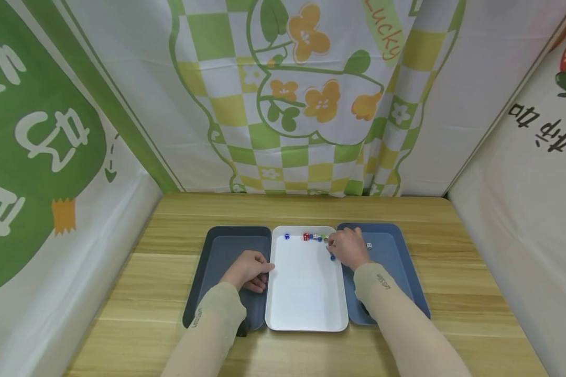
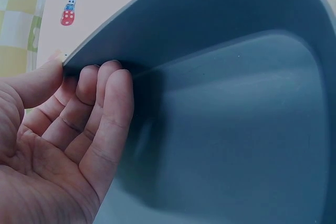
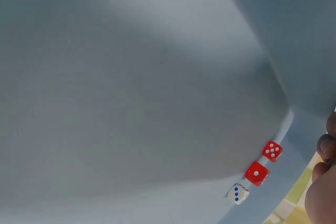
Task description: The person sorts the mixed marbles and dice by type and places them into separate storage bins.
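My left hand (image 1: 249, 270) is at the right wall of the dark tray (image 1: 209, 272), its thumb over the rim and its fingers curled inside, pinching the edge. At the far right corner of the white tray (image 1: 306, 293), my right hand (image 1: 350, 247) reaches down with curled fingers to the end of a row of small dice. A red die (image 1: 306, 237) begins the row, followed by blue and white dice. I cannot tell whether the right fingertips hold a die. Just below them sits a dark blue die (image 1: 332, 257).
The blue tray (image 1: 407, 262) lies under my right forearm. Two red dice, one nearer the corner (image 3: 272, 151) and another (image 3: 257, 173), line its far edge with a white die (image 3: 238, 194). A separate blue die (image 1: 286, 236) sits at the white tray's far left. A patterned curtain (image 1: 306, 167) hangs behind.
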Demonstrator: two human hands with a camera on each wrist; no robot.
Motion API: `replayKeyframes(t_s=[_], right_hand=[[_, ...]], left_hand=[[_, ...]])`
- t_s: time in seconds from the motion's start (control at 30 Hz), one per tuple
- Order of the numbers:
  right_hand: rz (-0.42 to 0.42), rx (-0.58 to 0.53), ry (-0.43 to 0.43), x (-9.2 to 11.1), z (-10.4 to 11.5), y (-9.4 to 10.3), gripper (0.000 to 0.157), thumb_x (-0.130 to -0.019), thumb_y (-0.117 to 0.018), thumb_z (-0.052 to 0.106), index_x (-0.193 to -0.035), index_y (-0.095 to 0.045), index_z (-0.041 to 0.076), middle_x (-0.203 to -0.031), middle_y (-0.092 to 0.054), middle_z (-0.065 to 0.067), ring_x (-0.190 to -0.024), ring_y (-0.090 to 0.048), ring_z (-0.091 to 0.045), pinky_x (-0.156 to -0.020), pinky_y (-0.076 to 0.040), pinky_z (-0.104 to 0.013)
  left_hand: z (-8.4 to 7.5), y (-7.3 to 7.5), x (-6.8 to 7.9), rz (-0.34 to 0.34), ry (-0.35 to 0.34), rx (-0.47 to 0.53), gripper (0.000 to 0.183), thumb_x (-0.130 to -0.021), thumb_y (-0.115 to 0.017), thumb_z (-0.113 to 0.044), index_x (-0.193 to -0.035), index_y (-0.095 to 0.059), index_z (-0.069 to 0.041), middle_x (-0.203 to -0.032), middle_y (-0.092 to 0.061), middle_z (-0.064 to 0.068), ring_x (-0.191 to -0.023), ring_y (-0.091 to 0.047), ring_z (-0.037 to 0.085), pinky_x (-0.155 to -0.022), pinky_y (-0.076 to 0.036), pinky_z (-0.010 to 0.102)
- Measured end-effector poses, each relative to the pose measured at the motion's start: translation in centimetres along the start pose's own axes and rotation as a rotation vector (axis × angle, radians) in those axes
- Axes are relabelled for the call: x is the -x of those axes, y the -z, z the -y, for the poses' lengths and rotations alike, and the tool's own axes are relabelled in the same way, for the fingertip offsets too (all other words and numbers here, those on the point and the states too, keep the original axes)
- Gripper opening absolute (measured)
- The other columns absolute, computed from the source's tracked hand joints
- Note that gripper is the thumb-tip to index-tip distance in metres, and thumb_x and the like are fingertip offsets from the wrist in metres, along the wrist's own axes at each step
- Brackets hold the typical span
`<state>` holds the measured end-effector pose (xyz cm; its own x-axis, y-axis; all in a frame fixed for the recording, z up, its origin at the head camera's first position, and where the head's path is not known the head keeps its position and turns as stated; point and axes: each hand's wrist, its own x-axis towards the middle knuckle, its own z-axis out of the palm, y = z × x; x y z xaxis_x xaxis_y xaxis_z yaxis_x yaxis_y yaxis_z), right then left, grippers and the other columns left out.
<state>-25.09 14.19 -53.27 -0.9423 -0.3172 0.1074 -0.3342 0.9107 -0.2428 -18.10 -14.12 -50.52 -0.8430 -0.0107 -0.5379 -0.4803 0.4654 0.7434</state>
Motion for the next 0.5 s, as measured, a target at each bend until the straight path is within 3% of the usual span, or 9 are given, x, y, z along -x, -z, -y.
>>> replayKeyframes(t_s=[0.23, 0.5], right_hand=[[0.004, 0.009, -0.014, -0.13, -0.03, -0.21, 0.006, -0.086, -0.084, 0.017, -0.090, -0.080, 0.016, -0.085, -0.075, 0.003, -0.080, -0.058, -0.017, -0.078, -0.038, -0.037], [0.021, -0.006, -0.025, -0.06, 0.14, 0.11, 0.015, -0.085, -0.083, 0.015, -0.100, -0.081, 0.015, -0.093, -0.078, 0.001, -0.087, -0.062, -0.020, -0.081, -0.038, -0.037]], left_hand=[[0.12, -0.04, -0.20, 0.002, 0.001, -0.004, 0.019, -0.097, -0.072, -0.019, -0.092, -0.061, -0.005, -0.075, -0.064, 0.013, -0.061, -0.066, 0.023, -0.055, -0.061, 0.034], [0.02, 0.07, -0.02, 0.005, 0.002, -0.006, 0.019, -0.097, -0.072, -0.019, -0.092, -0.061, -0.005, -0.076, -0.065, 0.014, -0.061, -0.066, 0.022, -0.055, -0.061, 0.034]])
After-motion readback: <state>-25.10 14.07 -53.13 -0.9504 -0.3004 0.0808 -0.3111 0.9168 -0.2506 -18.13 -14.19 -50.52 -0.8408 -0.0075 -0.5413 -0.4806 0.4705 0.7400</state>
